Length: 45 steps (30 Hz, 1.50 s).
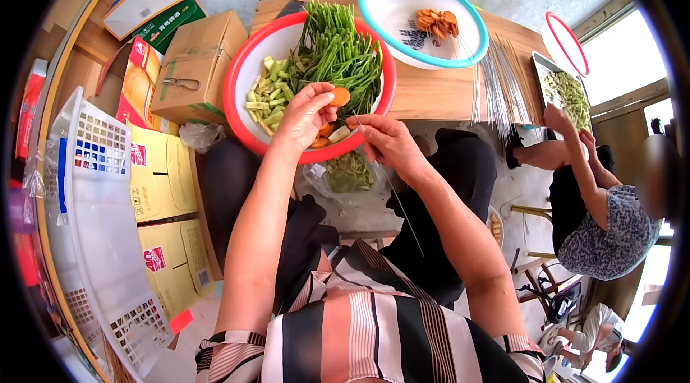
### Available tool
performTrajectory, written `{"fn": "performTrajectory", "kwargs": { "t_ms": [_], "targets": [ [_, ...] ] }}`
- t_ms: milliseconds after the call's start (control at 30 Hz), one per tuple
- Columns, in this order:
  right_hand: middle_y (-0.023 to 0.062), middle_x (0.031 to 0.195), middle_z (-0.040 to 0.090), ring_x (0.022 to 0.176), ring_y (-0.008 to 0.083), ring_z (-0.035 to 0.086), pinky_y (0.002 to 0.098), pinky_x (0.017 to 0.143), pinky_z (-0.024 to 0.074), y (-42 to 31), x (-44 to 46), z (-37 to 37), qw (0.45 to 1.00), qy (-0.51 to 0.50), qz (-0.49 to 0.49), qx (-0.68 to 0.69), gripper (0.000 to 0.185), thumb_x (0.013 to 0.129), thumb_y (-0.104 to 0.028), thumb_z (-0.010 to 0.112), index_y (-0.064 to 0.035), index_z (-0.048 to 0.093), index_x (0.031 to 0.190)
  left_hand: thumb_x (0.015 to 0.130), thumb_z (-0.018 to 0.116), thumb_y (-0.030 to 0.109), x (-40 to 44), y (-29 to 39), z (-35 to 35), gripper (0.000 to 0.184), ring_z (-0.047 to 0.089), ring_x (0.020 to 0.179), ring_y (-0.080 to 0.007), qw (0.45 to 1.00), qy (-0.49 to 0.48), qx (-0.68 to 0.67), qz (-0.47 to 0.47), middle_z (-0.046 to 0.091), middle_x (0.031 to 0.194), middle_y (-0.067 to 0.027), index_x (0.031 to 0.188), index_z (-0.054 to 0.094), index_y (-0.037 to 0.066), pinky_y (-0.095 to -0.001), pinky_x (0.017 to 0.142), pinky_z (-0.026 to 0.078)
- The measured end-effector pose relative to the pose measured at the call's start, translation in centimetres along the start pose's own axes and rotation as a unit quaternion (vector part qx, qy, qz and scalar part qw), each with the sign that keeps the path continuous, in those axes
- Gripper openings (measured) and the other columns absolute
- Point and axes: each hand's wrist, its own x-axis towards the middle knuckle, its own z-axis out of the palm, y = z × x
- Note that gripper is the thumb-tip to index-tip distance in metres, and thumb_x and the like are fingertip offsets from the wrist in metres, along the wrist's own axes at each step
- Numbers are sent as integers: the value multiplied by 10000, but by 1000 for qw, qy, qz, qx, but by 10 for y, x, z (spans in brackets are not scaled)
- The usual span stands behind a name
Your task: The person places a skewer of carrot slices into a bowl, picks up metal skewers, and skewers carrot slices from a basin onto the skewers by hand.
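Left hand: at the centre of the frame, the person's left hand pinches an orange slice between thumb and fingers, above the bowl.
Right hand: just beside it, the right hand, fingers drawn together, grips a thin skewer that slants down toward the lower centre.
Red-rimmed bowl: upper centre of the frame, the bowl holds a heap of long greens, with pale green cut pieces to their left and more orange slices near the hands.
Blue-rimmed basin: to the right of the bowl, the basin contains a cluster of orange pieces.
Wooden bench: the bench spans the top of the frame; a spread of loose skewers lies at its right.
Co-worker: on the right, a second person in a patterned top reaches to a tray of chopped greens.
Left edge: a cardboard box stands near a white plastic basket.
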Motion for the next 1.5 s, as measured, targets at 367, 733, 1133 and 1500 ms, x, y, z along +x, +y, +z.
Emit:
{"fn": "performTrajectory", "kwargs": {
  "t_ms": [367, 733, 1133, 1500],
  "targets": [
    [-53, 582, 448, 492, 29, 393, 184, 450, 279, -1, 5, 3, 1000, 2, 16, -1, 271, 966, -165, 487, -49, 603, 1181, 875, 600, 67, -3, 1, 8, 153, 566, 680, -105, 1000, -6, 24, 0, 595, 835, -32, 1019, 565, 30, -246, 613, 491],
    [-54, 561, 429, 478, 30, 365, 190, 442, 264, -1, 3, 5, 1000, 4, 3, -1, 287, 971, -167, 471, -41, 589, 1201, 876, 612, 84, -6, 1, 5, 174, 550, 681, -90, 999, -16, 42, 0, 589, 853, -25, 1035, 559, 39, -228, 628, 479],
    [-55, 579, 421, 492, 30, 364, 184, 453, 264, 1, 5, 4, 1000, -2, 6, 8, 278, 971, -152, 471, -48, 594, 1197, 883, 597, 81, -6, 0, 8, 161, 539, 681, -90, 999, -12, 52, -2, 585, 850, -19, 1034, 567, 32, -229, 633, 468],
    [-51, 567, 431, 493, 32, 365, 189, 458, 275, 5, 8, 3, 1000, 10, 1, 2, 246, 969, -169, 483, -29, 618, 1120, 875, 622, 83, -10, 1, 15, 216, 560, 685, -86, 997, -27, 75, -11, 608, 914, -44, 1072, 563, 16, -222, 651, 504]
  ]
}}
